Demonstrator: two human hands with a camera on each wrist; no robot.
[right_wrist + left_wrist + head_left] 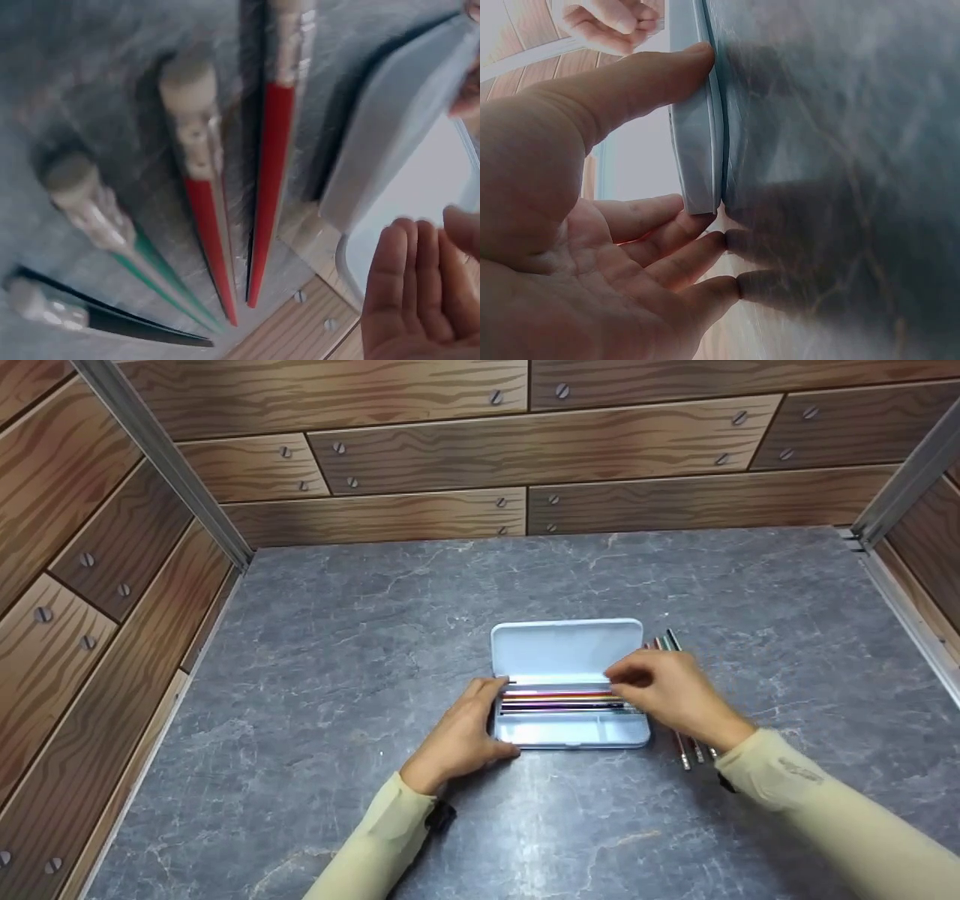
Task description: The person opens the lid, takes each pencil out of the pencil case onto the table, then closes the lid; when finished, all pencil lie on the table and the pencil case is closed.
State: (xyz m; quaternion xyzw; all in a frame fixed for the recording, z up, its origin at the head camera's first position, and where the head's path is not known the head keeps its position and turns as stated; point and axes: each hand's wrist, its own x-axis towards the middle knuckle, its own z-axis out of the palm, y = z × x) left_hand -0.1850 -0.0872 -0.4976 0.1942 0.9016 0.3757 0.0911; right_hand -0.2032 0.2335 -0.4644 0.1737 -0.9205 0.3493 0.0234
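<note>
- Two hands, bare: the left hand (461, 727) is clamping the left end of a pencil case (547, 729), thumb at the front edge, fingers reaching round the end; the right hand (675, 690) is hovering over the case's right end.
- One grip unsettled: the right thumb and fingertips are curving toward each other; whether they are pinching anything, cannot tell.
- One pencil case, pale blue, open: lying between the hands, long axis running from the left grip toward the right; its lid (566, 649) is tilting back, beyond the right fingertips.
- Several stored pencils (555, 703), mixed colours: lying inside the case, left of the right fingertips and lower, running parallel to its long side.
- Four loose pencils (214, 240), two red, one green, one dark: lying on the table (337, 660) just right of the case, passing partly beneath the right hand, erasers (187, 86) pointing toward the person.
- One governing relation: the loose pencils are running away from the person, roughly crosswise to the stored row; the right hand is hanging nearer, the left sitting well apart across the case.
- No brands or labels legible; one grey mark (801, 769) is showing on the right sleeve (795, 795), too blurred for reading.
</note>
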